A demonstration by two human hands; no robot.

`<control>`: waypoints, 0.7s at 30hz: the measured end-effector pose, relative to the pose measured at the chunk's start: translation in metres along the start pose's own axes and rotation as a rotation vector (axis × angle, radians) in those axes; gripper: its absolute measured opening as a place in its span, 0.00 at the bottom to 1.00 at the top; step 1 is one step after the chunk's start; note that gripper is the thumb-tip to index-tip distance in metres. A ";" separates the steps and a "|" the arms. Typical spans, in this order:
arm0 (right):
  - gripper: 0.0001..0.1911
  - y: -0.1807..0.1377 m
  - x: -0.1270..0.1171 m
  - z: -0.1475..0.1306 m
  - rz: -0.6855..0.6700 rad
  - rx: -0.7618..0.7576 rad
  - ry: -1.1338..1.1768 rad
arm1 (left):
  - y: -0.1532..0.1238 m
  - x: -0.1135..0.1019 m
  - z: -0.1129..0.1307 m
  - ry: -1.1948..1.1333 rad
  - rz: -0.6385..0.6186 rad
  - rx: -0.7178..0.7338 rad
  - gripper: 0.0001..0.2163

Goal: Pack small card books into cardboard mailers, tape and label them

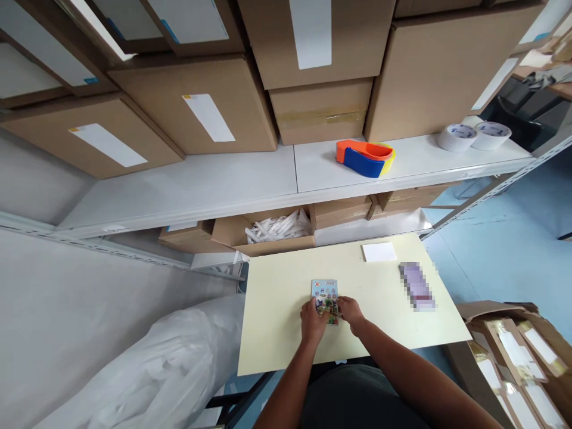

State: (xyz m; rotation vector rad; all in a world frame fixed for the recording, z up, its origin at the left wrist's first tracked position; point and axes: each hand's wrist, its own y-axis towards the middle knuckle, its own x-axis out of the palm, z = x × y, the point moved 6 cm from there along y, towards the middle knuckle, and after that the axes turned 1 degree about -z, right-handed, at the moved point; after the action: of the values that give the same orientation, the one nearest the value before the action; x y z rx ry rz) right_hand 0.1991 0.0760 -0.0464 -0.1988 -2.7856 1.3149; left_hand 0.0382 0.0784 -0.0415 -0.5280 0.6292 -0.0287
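A small, flat, light-blue piece (325, 287) printed with colourful cartoon figures, like a booklet or a packet, lies upright to my view on the pale yellow table (277, 298). My left hand (313, 322) grips its left edge, with the fingers curled and the thumb over the lower part. At the right edge my right hand (350, 310) pinches it between thumb and fingers. The lower half shows a darker, busier picture; whether that is a separate card on top, I cannot tell.
On the table lie a white card stack (379, 252) and a blurred purple item (417, 286). Behind is a shelf (223, 182) with cartons, tape rolls (458, 137) and an orange-blue tape dispenser (365, 158). An open carton (500, 357) stands right, white plastic wrap (187, 357) left.
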 end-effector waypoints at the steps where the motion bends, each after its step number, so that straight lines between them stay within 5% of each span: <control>1: 0.20 -0.002 0.005 -0.001 -0.016 0.000 0.009 | -0.004 0.001 0.001 0.005 0.028 0.042 0.30; 6: 0.23 -0.010 0.050 -0.019 -0.159 -0.036 0.050 | -0.008 -0.011 -0.015 0.113 0.151 0.097 0.36; 11: 0.23 -0.016 0.082 -0.037 -0.264 -0.035 -0.008 | 0.030 -0.073 -0.040 0.254 0.291 -0.008 0.36; 17: 0.30 -0.038 0.040 -0.026 -0.231 0.031 0.017 | 0.097 -0.164 -0.046 0.488 0.308 -0.051 0.35; 21: 0.32 -0.060 -0.002 -0.055 -0.190 -0.061 -0.020 | 0.122 -0.186 -0.043 0.571 0.254 -0.066 0.35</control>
State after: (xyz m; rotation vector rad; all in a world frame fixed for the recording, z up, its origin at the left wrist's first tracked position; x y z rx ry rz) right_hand 0.2011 0.0801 0.0347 0.0764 -2.7814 1.1955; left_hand -0.1536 0.1981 -0.0261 -0.5013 1.2550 0.0845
